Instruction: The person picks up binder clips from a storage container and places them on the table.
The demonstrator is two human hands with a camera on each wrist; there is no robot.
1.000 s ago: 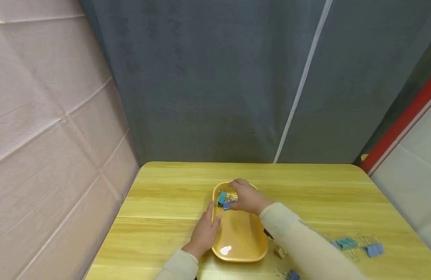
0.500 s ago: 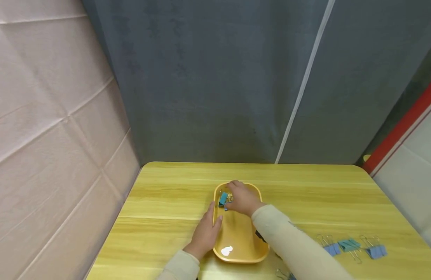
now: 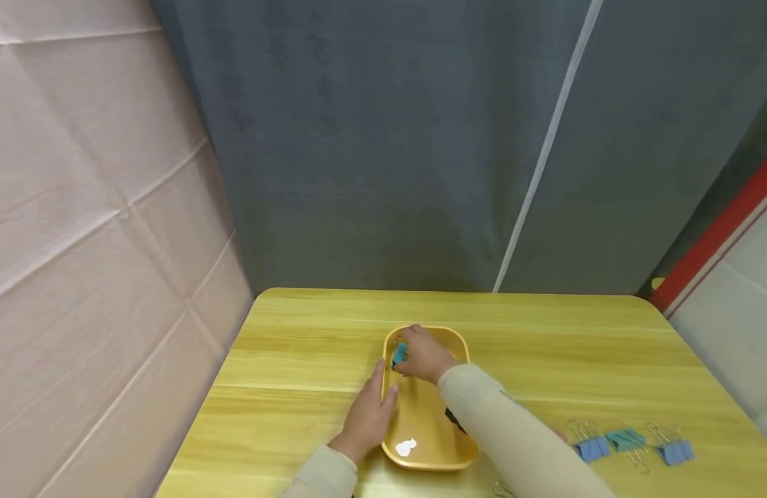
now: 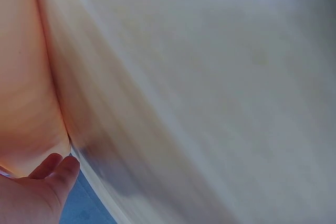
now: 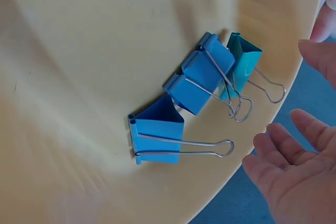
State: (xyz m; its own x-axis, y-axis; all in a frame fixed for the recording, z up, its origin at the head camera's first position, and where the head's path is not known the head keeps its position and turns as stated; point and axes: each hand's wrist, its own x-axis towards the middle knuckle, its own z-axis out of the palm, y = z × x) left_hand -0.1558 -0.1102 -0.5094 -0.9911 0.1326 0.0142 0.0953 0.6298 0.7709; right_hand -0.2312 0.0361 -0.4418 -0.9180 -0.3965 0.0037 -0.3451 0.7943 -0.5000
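My left hand (image 3: 366, 418) lies along the left side of a yellow tray (image 3: 424, 467), fingers straight outside the wall and thumb over the rim. In the left wrist view its fingertips (image 4: 65, 169) are right at the tray's outer wall. My right hand (image 3: 423, 356) reaches into the tray's far left end. Its fingers are loosely bent with nothing between them in the right wrist view. Beside them lie a teal binder clip (image 5: 244, 61), a blue binder clip (image 5: 197, 77) and another blue one (image 5: 157, 135). The hand mostly covers these clips in the head view.
On the table's right lie two blue binder clips (image 3: 591, 448) (image 3: 676, 452) with a teal one (image 3: 626, 438) between them. A clip's wire handle (image 3: 503, 490) shows by the front edge, partly under the right sleeve (image 3: 514, 429). A dark curtain (image 3: 371, 152) hangs behind the table.
My right hand has shifted left within the tray, covering the blue clip seen earlier. The right sleeve has swung left, uncovering clips on the right and hiding a gold one. The left hand stays at the rim.
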